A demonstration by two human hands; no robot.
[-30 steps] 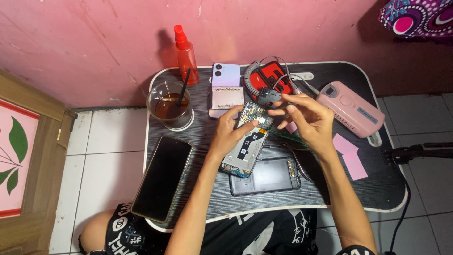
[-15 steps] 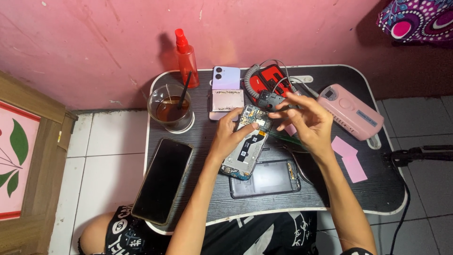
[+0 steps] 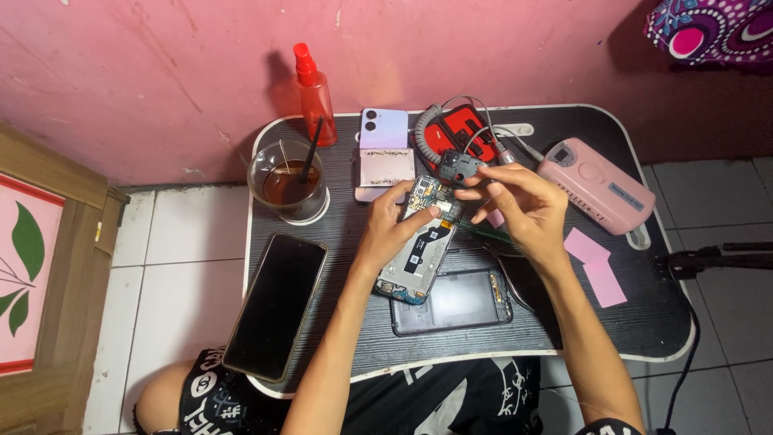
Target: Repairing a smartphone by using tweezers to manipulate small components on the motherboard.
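The left hand [image 3: 392,229] holds an opened smartphone with its back removed and circuit boards exposed [image 3: 419,251], tilted above the dark wood-grain lap table with a white rim [image 3: 322,354]; its fingers curl around the phone's upper edge and the thumb presses near the top board. The right hand [image 3: 515,205] hovers just beside the phone's top, fingers bunched and pinching a small dark plastic camera-frame piece [image 3: 460,167], though the grip is too small to read exactly.

Under the phone lies a black rectangular back cover [image 3: 455,302], partly hidden by the phone's lower end. To the left, a large black-screened phone with a bronze edge [image 3: 275,306] overhangs the table's front rim. At the back stand a clear glass of dark drink with a black straw [image 3: 287,187], a red spray bottle [image 3: 314,97], a lilac phone [image 3: 383,129] with a pink rectangular pad [image 3: 385,169] just in front of it, and a red-and-black case ringed by a grey coiled cable [image 3: 460,133]. A pink oblong device [image 3: 596,185] and two pink paper slips [image 3: 594,262] lie to the right of the hands.
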